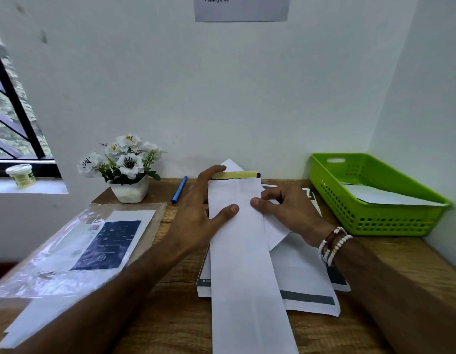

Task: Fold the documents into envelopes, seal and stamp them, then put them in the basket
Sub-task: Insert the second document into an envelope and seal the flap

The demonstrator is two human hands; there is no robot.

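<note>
Centre frame: long white envelope (pixel 243 251) lengthwise over loose documents (pixel 306 282), pinched at its far end by left hand (pixel 196 215) and right hand (pixel 285 210), thumbs on top. Right of frame: green basket (pixel 331 195), papers inside.

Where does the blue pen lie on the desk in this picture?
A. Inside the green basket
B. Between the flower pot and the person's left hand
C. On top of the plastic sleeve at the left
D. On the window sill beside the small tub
B: the blue pen rests on the bare wood, with the flower pot to its left and the left hand to its right.
</note>
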